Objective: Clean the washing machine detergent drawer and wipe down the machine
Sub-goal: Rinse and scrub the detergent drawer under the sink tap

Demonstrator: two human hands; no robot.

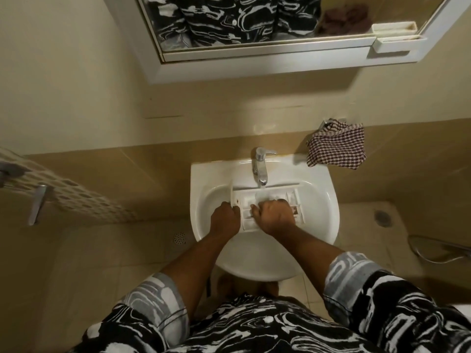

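A white detergent drawer (248,200) lies across the basin of a white sink (204,179), under the chrome tap (260,166), with water falling onto it. My left hand (225,217) grips the drawer's left end. My right hand (274,217) is closed over the drawer's compartments, pressing into them; what it holds, if anything, is hidden under the fingers. The right end of the drawer shows a dark brownish part.
A checked cloth (336,147) hangs on a wall hook to the right of the sink. A mirror cabinet (267,50) hangs above. A towel rail with a patterned towel (63,194) is at left. Floor drains (179,237) and a hose (438,250) lie on the tiles.
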